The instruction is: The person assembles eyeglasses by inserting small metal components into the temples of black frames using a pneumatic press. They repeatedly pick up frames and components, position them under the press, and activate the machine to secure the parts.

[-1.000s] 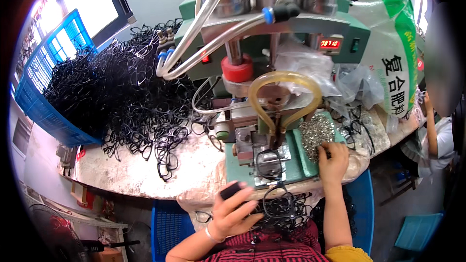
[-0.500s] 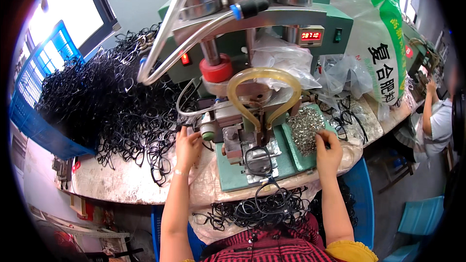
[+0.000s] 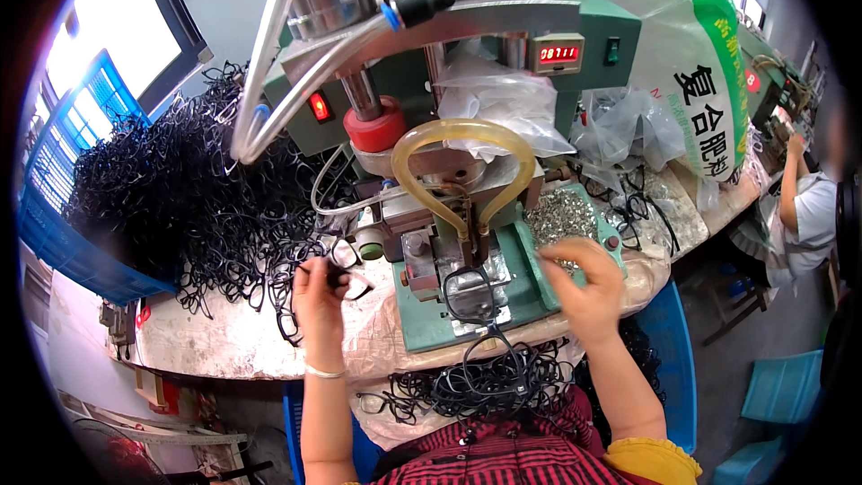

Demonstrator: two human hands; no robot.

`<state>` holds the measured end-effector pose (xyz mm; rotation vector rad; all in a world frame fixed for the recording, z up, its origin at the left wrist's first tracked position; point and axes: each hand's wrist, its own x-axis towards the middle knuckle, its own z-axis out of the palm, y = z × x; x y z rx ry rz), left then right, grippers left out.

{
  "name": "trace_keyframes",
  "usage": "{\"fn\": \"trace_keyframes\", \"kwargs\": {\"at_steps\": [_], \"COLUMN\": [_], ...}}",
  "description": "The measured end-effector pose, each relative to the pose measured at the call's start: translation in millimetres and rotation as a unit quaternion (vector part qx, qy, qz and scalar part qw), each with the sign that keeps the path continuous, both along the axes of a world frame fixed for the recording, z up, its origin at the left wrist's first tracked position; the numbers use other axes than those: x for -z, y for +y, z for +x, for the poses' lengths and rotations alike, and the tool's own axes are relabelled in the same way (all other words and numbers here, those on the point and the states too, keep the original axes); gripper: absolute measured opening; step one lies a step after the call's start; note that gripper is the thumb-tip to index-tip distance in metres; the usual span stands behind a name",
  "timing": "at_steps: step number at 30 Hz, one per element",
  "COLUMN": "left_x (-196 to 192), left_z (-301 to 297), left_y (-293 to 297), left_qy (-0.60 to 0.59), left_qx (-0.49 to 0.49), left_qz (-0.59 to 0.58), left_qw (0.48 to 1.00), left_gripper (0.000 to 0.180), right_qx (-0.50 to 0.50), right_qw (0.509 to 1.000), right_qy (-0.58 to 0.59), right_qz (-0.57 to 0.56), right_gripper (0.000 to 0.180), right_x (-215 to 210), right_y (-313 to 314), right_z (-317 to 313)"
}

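My left hand (image 3: pixel 319 305) is closed on a black eyeglass frame (image 3: pixel 361 287), at the near edge of the frame pile. My right hand (image 3: pixel 591 296) hovers over the near end of a green tray (image 3: pixel 613 260) of small silvery metal parts (image 3: pixel 561 217). Its thumb and forefinger come together in a pinch; whatever sits between them is too small to make out. Between my hands stands a green press (image 3: pixel 422 328). One black eyeglass frame (image 3: pixel 470 316) rests under its head, below a bent yellowish tube (image 3: pixel 462 128). Another frame (image 3: pixel 496 386) hangs just below the press base.
A large heap of black frames (image 3: pixel 171 189) spills from a blue basket (image 3: pixel 99 260) at left. More frames (image 3: pixel 417 395) lie at my lap, above blue bins (image 3: pixel 675 350). A white and green sack (image 3: pixel 691 54) stands far right; a person (image 3: pixel 799 207) sits beyond.
My right hand has lifted from the metal parts and come slightly nearer and left. The left hand has drawn back from the heap with a frame. The whole view has shifted slightly.
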<state>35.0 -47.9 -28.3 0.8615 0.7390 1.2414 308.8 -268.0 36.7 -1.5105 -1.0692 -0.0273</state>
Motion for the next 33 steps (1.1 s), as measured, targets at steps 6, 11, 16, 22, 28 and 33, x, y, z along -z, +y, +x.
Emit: {"fn": "trace_keyframes", "kwargs": {"at_steps": [6,11,16,22,28,33], "left_x": [32.6,-53.2,-142.7,-123.9,-128.4,-129.8], "left_z": [9.5,20.9,52.4,59.1,68.3,64.8], "left_y": [-28.8,-57.3,-80.4,-96.6,-92.3,-80.6], "left_qy": [-0.046,-0.059,0.133,0.079,0.096,0.063], "left_qx": [-0.02,0.004,-0.017,0.027,-0.036,0.0], "left_qz": [-0.029,0.138,0.481,0.484,0.495,0.472], "left_qw": [0.998,0.989,0.866,0.871,0.863,0.879], "left_gripper": [0.018,0.01,0.005,0.009,0.007,0.005], "right_qx": [-0.06,-0.129,-0.186,-0.181,-0.184,-0.184], "right_qw": [0.988,0.958,0.909,0.929,0.916,0.89], "right_qy": [0.132,0.243,0.361,0.313,0.342,0.402], "right_qz": [0.059,0.079,0.098,0.073,0.1,0.113], "right_gripper": [0.021,0.034,0.046,0.053,0.048,0.049], "right_x": [6.5,3.2,-6.7,-26.2,-8.8,-9.9], "right_y": [47.3,49.1,44.3,30.9,45.7,40.9], "right_z": [-34.4,-36.7,-51.4,-61.9,-52.9,-64.4]}}
